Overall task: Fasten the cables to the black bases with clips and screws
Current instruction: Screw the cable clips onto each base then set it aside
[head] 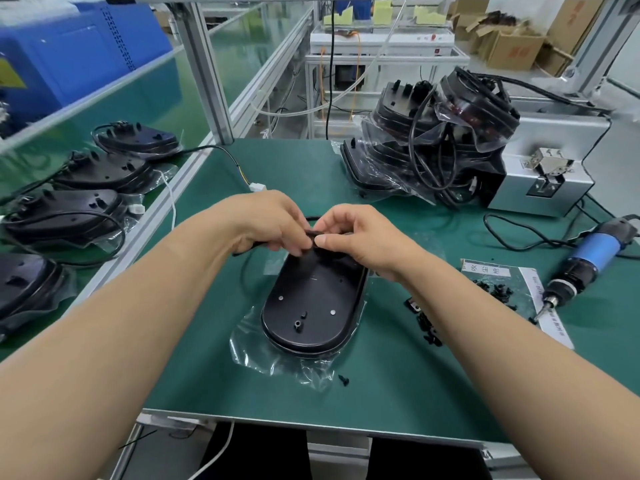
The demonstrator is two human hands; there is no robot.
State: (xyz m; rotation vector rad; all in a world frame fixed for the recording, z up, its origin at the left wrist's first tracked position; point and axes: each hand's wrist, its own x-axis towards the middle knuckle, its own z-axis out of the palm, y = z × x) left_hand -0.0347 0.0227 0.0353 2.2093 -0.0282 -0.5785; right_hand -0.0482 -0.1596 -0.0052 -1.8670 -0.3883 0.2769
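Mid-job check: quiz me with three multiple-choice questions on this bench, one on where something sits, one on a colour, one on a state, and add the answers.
1. Where does the screwdriver lie?
A. on the mat, right of the base
B. on the left shelf
C. in a hand

2. What colour is the screwdriver's middle band?
A. red
B. blue
C. yellow

3. What state is the cable in?
A. lying loose on the mat
B. pinched by both hands at the base's far end
C. sealed in a bag

Answers:
1 A, it rests on the mat near the screws.
2 B, the band between the black ends is blue.
3 B, the left hand and the right hand both pinch it there.
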